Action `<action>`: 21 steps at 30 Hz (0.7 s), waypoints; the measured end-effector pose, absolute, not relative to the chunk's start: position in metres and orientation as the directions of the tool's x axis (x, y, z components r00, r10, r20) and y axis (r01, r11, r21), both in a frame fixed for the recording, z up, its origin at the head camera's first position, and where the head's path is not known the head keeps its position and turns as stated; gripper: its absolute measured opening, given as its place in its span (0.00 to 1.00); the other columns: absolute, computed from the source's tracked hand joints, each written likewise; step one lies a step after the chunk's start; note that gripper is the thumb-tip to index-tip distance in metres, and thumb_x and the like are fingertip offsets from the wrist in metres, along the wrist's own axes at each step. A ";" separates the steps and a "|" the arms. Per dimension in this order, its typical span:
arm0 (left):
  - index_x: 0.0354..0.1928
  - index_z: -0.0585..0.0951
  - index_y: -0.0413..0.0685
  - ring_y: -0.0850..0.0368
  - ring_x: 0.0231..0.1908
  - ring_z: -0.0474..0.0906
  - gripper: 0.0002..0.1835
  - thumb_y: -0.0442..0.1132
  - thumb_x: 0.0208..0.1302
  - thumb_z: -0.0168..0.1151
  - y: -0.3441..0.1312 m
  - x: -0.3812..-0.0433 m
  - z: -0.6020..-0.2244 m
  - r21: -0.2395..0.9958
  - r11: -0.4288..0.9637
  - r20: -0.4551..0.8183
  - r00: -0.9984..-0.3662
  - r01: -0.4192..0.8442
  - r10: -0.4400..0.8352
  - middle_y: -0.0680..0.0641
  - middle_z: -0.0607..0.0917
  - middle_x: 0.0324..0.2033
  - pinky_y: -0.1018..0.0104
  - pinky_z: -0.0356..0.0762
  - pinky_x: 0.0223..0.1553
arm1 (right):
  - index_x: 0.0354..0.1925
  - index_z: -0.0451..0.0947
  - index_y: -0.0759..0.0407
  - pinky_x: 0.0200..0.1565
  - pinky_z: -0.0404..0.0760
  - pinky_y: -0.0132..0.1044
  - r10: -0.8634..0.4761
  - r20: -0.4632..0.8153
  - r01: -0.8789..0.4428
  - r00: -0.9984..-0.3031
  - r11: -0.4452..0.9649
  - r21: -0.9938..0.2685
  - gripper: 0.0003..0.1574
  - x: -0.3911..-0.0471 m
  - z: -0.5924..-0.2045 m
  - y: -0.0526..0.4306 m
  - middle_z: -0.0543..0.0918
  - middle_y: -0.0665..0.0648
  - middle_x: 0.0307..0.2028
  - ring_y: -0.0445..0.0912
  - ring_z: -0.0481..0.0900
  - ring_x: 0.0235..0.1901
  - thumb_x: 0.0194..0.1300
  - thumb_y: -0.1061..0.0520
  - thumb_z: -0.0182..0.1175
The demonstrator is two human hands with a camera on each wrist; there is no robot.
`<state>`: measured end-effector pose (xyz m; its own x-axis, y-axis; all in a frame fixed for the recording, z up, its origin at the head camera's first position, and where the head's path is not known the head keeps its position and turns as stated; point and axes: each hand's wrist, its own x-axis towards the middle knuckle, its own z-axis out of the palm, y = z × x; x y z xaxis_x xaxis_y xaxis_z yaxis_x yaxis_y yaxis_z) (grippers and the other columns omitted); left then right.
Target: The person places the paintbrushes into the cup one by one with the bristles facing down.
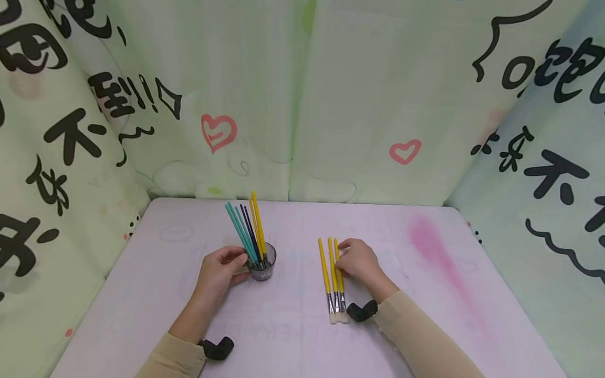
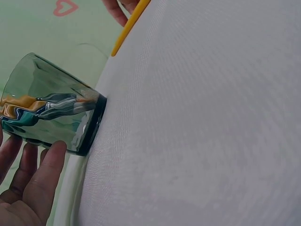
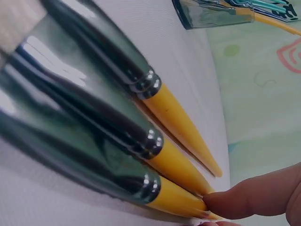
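In the head view, a small clear glass (image 1: 270,272) stands left of the table's middle, holding teal (image 1: 238,228), dark blue (image 1: 248,227) and yellow paintbrushes (image 1: 256,220), bristles down. My left hand (image 1: 219,270) is at the glass's left side, its thumb and fingertips right against the lower wall and not wrapped round it. To the right, three yellow flat paintbrushes (image 1: 324,265) lie side by side, bristles towards me. With thumb and fingers my right hand (image 1: 359,262) pinches the rightmost paintbrush (image 3: 181,200) by its handle; some fingers are hidden.
A pale pink cloth (image 1: 293,336) covers the table, with a pink smear at the right. Light green curtains (image 1: 350,94) with black writing and hearts enclose the back and both sides. Black wrist mounts (image 1: 361,311) sit at both cuffs.
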<state>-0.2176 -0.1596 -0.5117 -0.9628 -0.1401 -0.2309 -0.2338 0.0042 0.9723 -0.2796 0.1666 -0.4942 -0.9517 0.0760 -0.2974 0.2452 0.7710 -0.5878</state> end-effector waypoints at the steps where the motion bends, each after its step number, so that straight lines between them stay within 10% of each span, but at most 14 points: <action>1: 0.58 0.85 0.36 0.54 0.47 0.87 0.13 0.33 0.76 0.66 -0.160 -0.218 -0.512 0.972 0.006 -0.231 -0.963 -0.234 -0.141 0.37 0.85 0.52 0.51 0.94 0.51 | 0.61 0.81 0.64 0.27 0.78 0.31 0.073 -0.287 0.232 -0.955 0.785 -0.574 0.30 -0.279 -0.494 0.166 0.84 0.57 0.31 0.46 0.81 0.25 0.59 0.64 0.70; 11: 0.58 0.85 0.36 0.55 0.46 0.87 0.13 0.32 0.76 0.66 -0.160 -0.217 -0.512 0.971 -0.003 -0.236 -0.961 -0.238 -0.143 0.38 0.85 0.52 0.51 0.94 0.51 | 0.60 0.83 0.62 0.28 0.77 0.34 0.062 -0.212 0.163 -0.975 0.848 -0.504 0.28 -0.277 -0.498 0.160 0.85 0.58 0.36 0.49 0.80 0.29 0.60 0.64 0.64; 21: 0.58 0.85 0.37 0.54 0.47 0.87 0.13 0.34 0.76 0.66 -0.160 -0.218 -0.513 0.973 0.011 -0.227 -0.963 -0.231 -0.142 0.37 0.85 0.52 0.51 0.94 0.51 | 0.66 0.80 0.59 0.30 0.84 0.32 0.029 -0.284 0.244 -0.958 0.597 -0.764 0.30 -0.277 -0.495 0.171 0.80 0.59 0.39 0.48 0.79 0.30 0.65 0.67 0.64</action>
<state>-0.2177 -0.1597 -0.5128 -0.9634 -0.1422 -0.2273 -0.2311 0.0107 0.9729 -0.2766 0.1709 -0.4950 -0.9585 0.0288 -0.2838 0.2441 0.5973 -0.7639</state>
